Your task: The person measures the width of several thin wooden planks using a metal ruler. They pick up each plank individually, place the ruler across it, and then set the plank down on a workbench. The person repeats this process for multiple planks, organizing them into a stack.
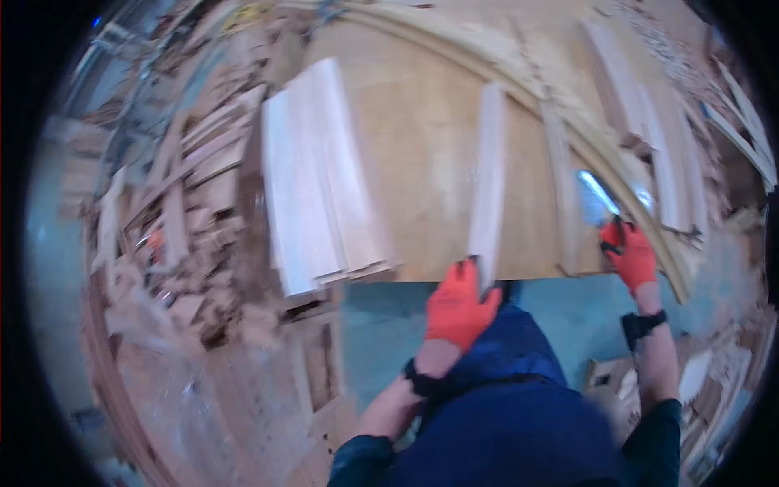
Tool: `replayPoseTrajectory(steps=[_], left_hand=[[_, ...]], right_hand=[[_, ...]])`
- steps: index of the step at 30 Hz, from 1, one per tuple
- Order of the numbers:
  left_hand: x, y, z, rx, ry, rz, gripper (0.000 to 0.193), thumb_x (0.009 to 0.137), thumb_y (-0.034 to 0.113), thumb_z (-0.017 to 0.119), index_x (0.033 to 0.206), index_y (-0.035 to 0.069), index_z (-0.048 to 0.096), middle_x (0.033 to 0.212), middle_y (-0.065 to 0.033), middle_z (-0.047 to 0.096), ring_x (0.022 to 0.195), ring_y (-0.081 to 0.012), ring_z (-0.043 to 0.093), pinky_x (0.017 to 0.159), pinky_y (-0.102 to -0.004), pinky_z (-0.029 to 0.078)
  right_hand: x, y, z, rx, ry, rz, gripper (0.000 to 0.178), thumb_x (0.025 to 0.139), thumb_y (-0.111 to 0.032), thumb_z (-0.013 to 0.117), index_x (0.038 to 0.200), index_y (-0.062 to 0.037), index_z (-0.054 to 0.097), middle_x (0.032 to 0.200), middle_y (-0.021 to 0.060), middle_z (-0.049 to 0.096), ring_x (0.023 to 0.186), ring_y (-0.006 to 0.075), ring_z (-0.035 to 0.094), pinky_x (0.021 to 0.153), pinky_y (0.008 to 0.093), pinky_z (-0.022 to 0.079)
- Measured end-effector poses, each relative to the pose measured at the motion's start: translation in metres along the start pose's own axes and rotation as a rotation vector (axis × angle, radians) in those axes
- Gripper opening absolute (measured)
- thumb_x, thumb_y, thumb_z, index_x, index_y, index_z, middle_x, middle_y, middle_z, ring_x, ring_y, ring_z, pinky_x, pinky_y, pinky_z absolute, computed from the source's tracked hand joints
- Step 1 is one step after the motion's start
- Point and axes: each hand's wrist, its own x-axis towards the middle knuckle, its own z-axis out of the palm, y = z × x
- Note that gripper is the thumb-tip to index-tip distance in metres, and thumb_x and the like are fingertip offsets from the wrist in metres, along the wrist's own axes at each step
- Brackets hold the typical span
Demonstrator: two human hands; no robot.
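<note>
My left hand [462, 307], in an orange-red glove, is closed on the near end of a long, pale wooden strip [488, 162]. The strip lies lengthwise over a plywood worktop [426, 122], its far end pointing away from me. At the worktop's near right side my right hand [630, 253], gloved alike, has its fingers curled. Whatever they may hold is blurred. Just beyond those fingers is a shiny bluish patch with a bright streak [599, 193]. Several pale boards [316, 178] lie side by side on the worktop's left.
A long curved wooden rail [519, 91] arcs across the worktop to its right edge, near a narrow upright batten [558, 187]. Further boards [661, 154] lie beyond the rail. Wood offcuts [203, 243] heap up at left, with clear plastic sheeting [191, 414] nearer me.
</note>
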Motion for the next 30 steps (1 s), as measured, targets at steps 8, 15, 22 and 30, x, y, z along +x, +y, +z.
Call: replayPoseTrajectory(steps=[8, 15, 22, 30], left_hand=[[-0.005, -0.01, -0.101, 0.413, 0.682, 0.087, 0.075, 0.082, 0.046, 0.077, 0.133, -0.004, 0.054, 0.136, -0.0264, 0.054, 0.126, -0.0448, 0.051, 0.105, -0.0523, 0.04], [0.05, -0.052, -0.112, 0.57, 0.611, -0.354, 0.079, 0.081, 0.05, 0.074, 0.136, -0.002, 0.053, 0.144, -0.0287, 0.046, 0.136, -0.046, 0.039, 0.111, -0.0575, 0.032], [0.049, -0.05, -0.143, 0.419, 0.505, -0.208, 0.05, 0.087, 0.034, 0.068, 0.12, -0.002, 0.064, 0.126, -0.0249, 0.061, 0.116, -0.0404, 0.059, 0.096, -0.0478, 0.049], [0.013, -0.008, -0.111, 0.084, 0.634, 0.015, 0.02, 0.091, 0.017, 0.061, 0.1, 0.001, 0.066, 0.09, -0.0224, 0.065, 0.082, -0.0399, 0.066, 0.073, -0.0468, 0.051]], right_hand=[[-0.007, -0.07, -0.05, 0.58, 0.011, 0.213, 0.056, 0.082, -0.018, 0.078, 0.133, -0.0042, 0.06, 0.114, 0.0145, 0.069, 0.1, 0.0284, 0.069, 0.088, 0.0375, 0.055], [0.002, -0.231, -0.032, 0.048, -0.232, -0.278, 0.099, 0.08, -0.061, 0.074, 0.153, -0.0048, 0.037, 0.126, 0.0204, 0.058, 0.106, 0.0348, 0.066, 0.086, 0.0447, 0.055], [0.025, -0.251, 0.016, 0.03, -0.229, -0.155, 0.113, 0.081, -0.065, 0.072, 0.159, 0.0001, 0.021, 0.13, 0.0223, 0.052, 0.105, 0.0328, 0.066, 0.084, 0.0419, 0.057], [0.041, -0.259, 0.014, 0.258, -0.296, -0.033, 0.109, 0.081, -0.052, 0.075, 0.154, 0.0078, 0.021, 0.125, 0.0251, 0.057, 0.111, 0.0325, 0.066, 0.084, 0.0433, 0.057]])
